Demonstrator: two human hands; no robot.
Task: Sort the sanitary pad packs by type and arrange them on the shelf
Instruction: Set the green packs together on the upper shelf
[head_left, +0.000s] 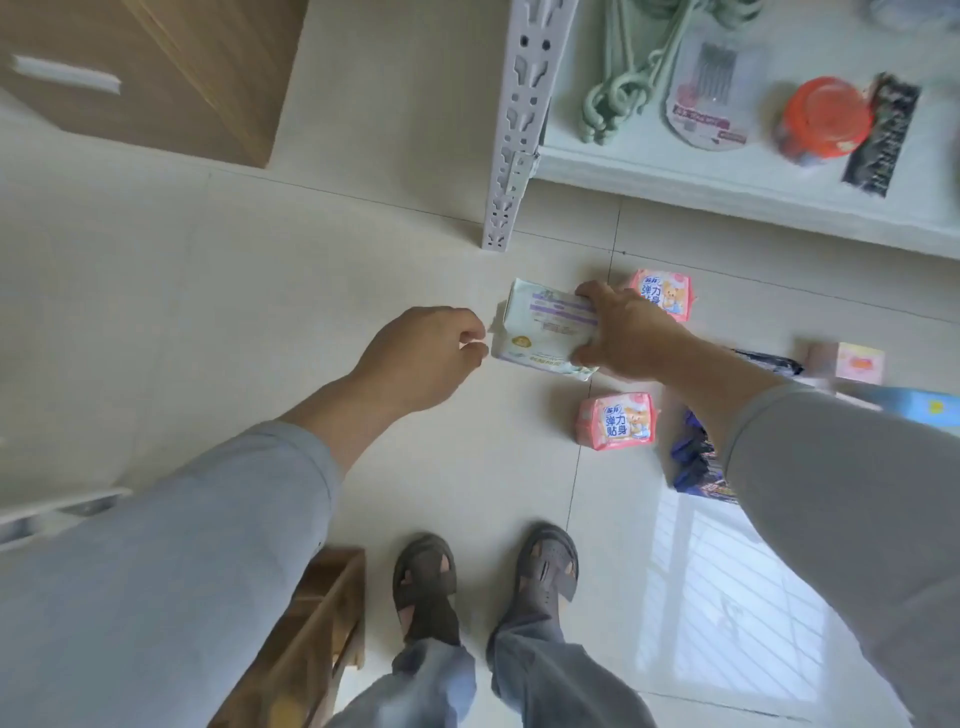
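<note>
My right hand (626, 332) grips a white pad pack with purple print (540, 332), held above the tiled floor. My left hand (431, 353) hovers just left of that pack, fingers loosely curled, its fingertips at the pack's left end; I cannot tell if they touch it. Two pink pad packs lie on the floor: one (667, 293) partly behind my right hand, another (615, 420) nearer to me. A dark purple pack (693, 462) lies half hidden under my right sleeve. The white shelf (727, 182) stands at the upper right.
The shelf holds green hangers (618, 98), a packaged brush (709, 98), an orange jar (823, 122) and a dark packet (883, 135). A pink box (847, 361) and a blue pack (919, 408) lie at right. A wooden cabinet (156, 78) and a wooden crate (311, 634) stand left.
</note>
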